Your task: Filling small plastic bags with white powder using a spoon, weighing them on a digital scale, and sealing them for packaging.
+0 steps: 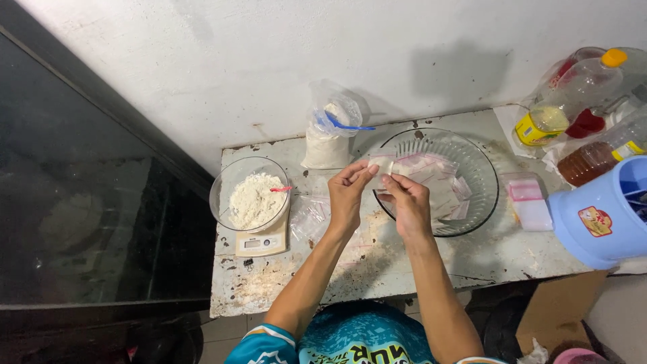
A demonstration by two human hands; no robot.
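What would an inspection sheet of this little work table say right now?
Surface: worn white table, dusted with powder.
Job's things: small clear bag pinched between both hands; filled bags in glass bowl; flour bowl on scale.
Clutter: open flour sack, oil bottles, blue tub.
Grippers: left hand and right hand at the bag's top edge.
Cables: nothing seen.
Surroundings: white wall.
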